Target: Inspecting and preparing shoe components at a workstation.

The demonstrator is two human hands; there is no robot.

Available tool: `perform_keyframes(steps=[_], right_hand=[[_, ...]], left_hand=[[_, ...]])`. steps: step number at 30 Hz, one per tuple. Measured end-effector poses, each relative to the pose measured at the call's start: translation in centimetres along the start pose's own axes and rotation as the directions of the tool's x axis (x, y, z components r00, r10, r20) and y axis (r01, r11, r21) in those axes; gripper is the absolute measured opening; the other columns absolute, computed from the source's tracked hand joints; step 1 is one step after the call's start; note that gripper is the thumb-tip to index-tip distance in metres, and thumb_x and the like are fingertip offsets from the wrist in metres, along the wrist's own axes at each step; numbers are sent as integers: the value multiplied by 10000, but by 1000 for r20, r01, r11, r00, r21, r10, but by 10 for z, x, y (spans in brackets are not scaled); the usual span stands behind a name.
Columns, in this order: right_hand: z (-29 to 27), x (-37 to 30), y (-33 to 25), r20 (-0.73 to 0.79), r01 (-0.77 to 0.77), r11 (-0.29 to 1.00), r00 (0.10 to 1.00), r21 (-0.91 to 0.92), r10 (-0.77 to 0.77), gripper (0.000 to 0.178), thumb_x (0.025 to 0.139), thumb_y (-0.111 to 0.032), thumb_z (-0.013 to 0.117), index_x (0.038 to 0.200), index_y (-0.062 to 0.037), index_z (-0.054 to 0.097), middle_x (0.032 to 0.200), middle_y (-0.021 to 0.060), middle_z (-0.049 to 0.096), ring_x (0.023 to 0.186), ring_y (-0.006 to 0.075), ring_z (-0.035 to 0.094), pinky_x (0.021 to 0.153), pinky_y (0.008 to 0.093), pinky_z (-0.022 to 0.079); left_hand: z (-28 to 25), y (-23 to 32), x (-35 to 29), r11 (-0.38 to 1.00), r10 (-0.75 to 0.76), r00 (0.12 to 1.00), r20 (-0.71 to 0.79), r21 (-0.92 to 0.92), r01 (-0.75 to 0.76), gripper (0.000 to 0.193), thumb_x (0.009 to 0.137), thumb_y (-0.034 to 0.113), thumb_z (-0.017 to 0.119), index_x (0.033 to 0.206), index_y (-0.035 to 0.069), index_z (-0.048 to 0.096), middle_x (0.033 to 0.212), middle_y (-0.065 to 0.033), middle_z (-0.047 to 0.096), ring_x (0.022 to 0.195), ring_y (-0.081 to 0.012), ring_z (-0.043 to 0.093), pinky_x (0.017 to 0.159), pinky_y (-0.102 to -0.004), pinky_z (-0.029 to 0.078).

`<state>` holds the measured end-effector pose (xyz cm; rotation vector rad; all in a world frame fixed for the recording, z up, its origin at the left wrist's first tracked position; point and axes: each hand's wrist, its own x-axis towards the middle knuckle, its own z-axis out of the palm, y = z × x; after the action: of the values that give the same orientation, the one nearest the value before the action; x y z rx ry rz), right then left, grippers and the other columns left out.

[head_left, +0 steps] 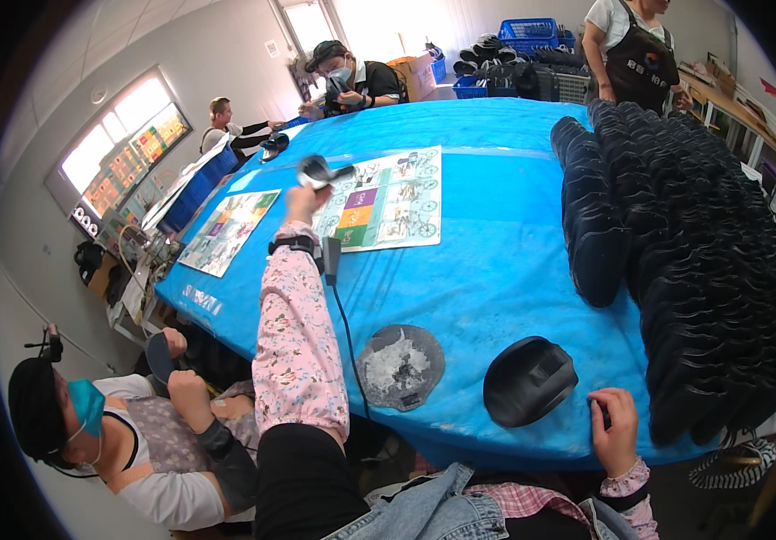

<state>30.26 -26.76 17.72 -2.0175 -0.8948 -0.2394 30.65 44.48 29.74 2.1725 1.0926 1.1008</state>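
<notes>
My left arm stretches far across the blue-covered table (496, 216). At its end, my left hand (300, 203) is closed on what looks like a small black-and-white bicycle saddle (318, 171), its narrow black end pointing right. Near the front edge, my right hand (617, 436) rests with fingers bent around a small black piece (600, 413), too covered to name. Left of that hand lies a smooth black curved saddle cover (530, 382), apart from the fingers. Farther left is a round grey pad (400, 367) with worn whitish patches.
Tall rows of stacked black covers (676, 270) fill the table's right side. Two printed sheets with bicycle pictures (392, 202) lie mid-table. A cable (349, 333) hangs from my left wrist strap. Co-workers sit at the left (163, 432) and far side (356, 81); another stands far right (631, 45).
</notes>
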Motion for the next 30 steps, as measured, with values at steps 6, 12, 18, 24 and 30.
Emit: perform_keyframes(steps=[6,12,18,24,30], right_hand=[[-3,-1,10,-9,-122,983,993,-136,122,116,790,14,574,900,-13,596,905,137,586,838,305,545,721,361,438],[0,7,10,-4,-52,991,999,-124,52,104,816,11,562,914,-10,590,909,132,567,810,279,537,679,330,442],[-2,1,10,-22,-66,990,998,-123,64,113,783,10,584,892,-18,599,897,128,590,831,302,544,720,365,434],[-2,2,8,-23,-63,992,998,-105,61,108,781,8,585,884,-20,601,892,128,587,831,302,545,717,365,433],[-2,4,6,-25,-78,992,997,-97,76,108,781,14,583,884,-16,599,878,130,581,824,303,543,713,366,434]], left_hand=[[-20,43,12,874,-251,907,-337,-482,63,307,847,188,482,909,-85,608,921,-228,649,862,-362,628,723,-399,487],[-65,63,-7,558,-207,947,245,-766,320,248,883,10,454,1104,-101,475,1039,-207,611,937,-272,641,875,-358,531],[1,61,-54,518,-249,880,405,-712,474,228,921,43,384,1082,-117,376,1014,-278,602,887,-330,658,713,-344,588],[13,70,-59,525,-269,870,414,-694,493,278,944,74,369,1121,-139,344,1025,-269,597,874,-308,662,707,-320,590],[1,62,-57,555,-270,875,402,-677,483,295,945,77,366,1147,-133,327,1028,-275,592,910,-308,652,716,-328,586]])
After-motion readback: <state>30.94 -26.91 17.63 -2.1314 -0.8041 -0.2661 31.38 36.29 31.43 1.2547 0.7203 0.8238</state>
